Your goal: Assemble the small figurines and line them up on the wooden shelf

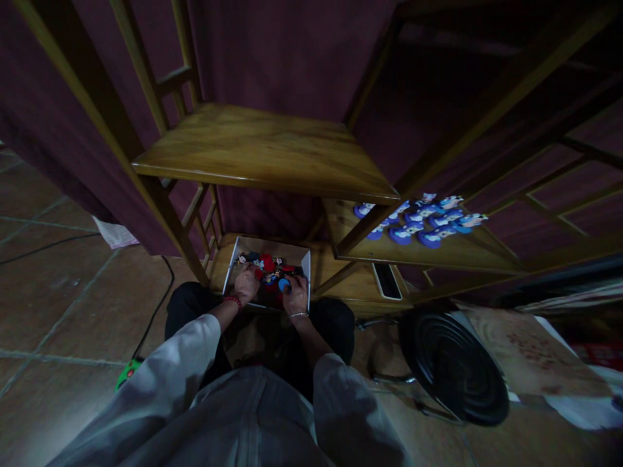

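A shallow white box (305,261) lies on the low wooden shelf in front of my knees, with several small toy figurines (265,261) in red, black and blue inside it. My left hand (246,284), with a red bead bracelet at its wrist, is inside the box's left part, fingers closed on a figurine with a red round end (258,275). In the right part, my right hand (296,297) is closed around a figurine with a blue round base (283,284). The fingertips of both hands are partly hidden, and the fine detail is dark.
Several figurines on blue-purple bases (431,224) stand on a shelf at the right. An upper wooden shelf (263,152) overhangs the box. A black-and-white tray (388,282) lies right of it. A black round stool (452,366) and a green device (129,372) are on the floor.
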